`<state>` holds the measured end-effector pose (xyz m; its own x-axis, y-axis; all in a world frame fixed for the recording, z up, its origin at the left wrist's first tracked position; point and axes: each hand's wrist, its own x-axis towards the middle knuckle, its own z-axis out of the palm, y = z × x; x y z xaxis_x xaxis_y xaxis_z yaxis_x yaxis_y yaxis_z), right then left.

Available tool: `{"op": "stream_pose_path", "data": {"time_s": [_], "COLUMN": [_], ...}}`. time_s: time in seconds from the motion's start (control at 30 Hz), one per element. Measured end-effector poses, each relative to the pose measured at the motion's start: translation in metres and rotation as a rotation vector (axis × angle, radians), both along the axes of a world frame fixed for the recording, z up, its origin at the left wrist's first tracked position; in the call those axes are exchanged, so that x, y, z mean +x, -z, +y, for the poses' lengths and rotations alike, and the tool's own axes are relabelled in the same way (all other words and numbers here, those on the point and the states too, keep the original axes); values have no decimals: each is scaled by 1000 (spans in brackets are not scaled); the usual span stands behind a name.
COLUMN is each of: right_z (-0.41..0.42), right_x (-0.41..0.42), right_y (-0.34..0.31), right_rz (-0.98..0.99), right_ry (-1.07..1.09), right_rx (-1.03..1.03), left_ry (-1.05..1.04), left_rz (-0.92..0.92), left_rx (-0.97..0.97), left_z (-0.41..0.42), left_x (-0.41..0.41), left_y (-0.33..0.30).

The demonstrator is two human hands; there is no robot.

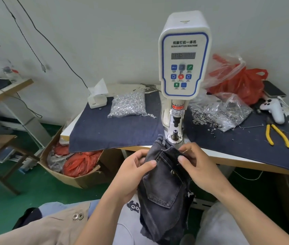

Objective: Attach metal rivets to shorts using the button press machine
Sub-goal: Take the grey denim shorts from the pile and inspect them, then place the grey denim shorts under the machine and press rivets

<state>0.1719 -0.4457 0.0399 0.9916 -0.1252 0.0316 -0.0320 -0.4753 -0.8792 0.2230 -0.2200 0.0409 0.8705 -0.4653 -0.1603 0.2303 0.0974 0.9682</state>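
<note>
Yellow-handled pliers (278,136) on the table's right, red plastic bag (242,84) behind — possibly a phone (273,89) beside it

The faded dark-grey denim shorts (163,183) are matt, coarse cloth with frayed hems. The white plastic button press machine (184,53) has a smooth, slightly glossy casing and a bare metal die post (175,134). Matt navy cloth (115,131) covers the counter. Clear, shiny plastic bags of metal rivets (128,105) glint.

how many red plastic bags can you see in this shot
2: one red bag on the table right of the press, one red bag in the cardboard box on the floor. More may be hidden.
</note>
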Motion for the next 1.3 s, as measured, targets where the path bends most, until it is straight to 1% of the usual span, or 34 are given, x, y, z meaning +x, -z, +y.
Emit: {"op": "stream_pose_path", "data": {"time_s": [0.07, 0.1, 0.2, 0.23, 0.27, 0.3, 0.33, 0.4, 0.43, 0.47, 0.53, 0.57, 0.6, 0.67, 0.7, 0.77, 0.83, 0.9, 1.03, 1.07, 1.13, 1.17, 1.23, 1.27, 1.3], "right_z": [4, 6, 10, 9, 6, 2, -4, -15, -21, -25, -29, -29, -27, -28, -31, -38, -46, -54, -63, -64, -63, -61, -57, -55, -53], "right_x": [-1, 0, 3, 5, 6, 7, 6, 7, 8, 8, 11, 12, 11, 9, 10, 12, 17, 19, 8, 5, 4, 5, 7, 9, 10], "right_y": [-6, -8, -10, -8, -7, -5, -5, -7, -7, -8, -5, -1, -1, 0, -1, -2, -2, 4, 13, 15, 18, 20, 21, 22, 23], "right_rz": [40, 78, 147, 135, 125, 123, 129, 152, 156, 157, 160, 183, 224, 275, 274, 252, 233, 273, 420, 415, 345, 317, 266, 248, 232], "right_ry": [-33, -34, 33, 59, 91, 124, 154, 192, 199, 198, 186, 193, 203, 177, 149, 90, 81, 66, -69, -129, -215, -187, -46, 0, 25], "right_rx": [15, 19, 48, 65, 106, 202, 351, 689, 785, 842, 932, 980, 1044, 1145, 1164, 1183, 1152, 1104, 900, 818, 481, 308, 73, 3, -13], "left_ry": [100, 182, 441, 461, 418, 317, 187, -76, -111, -71, 87, 148, 182, 189, 184, 155, 88, 1, -53, -55, -69, -77, -84, -81, -65], "left_rz": [-27, -38, -11, 20, 51, 63, 38, -91, -124, -124, -47, -33, -59, -162, -209, -239, -185, -149, -227, -248, -275, -284, -288, -286, -282], "left_rx": [29, 30, -43, -74, -91, -64, 30, 362, 491, 552, 483, 439, 417, 459, 471, 407, 301, 234, 254, 267, 302, 316, 335, 340, 350], "left_z": [-5, -7, -14, -15, -15, -16, -16, -15, -15, -15, -20, -24, -26, -26, -25, -20, -14, -10, -4, -4, -2, -2, -3, -3, -4], "left_x": [-7, -10, -19, -19, -16, -14, -9, 2, 5, 7, 9, 9, 9, 13, 16, 19, 20, 23, 28, 28, 28, 28, 27, 27, 27], "left_y": [-2, -3, -6, -7, -7, -6, -2, 10, 15, 21, 30, 34, 37, 39, 39, 41, 40, 41, 33, 29, 25, 24, 21, 19, 17]}}
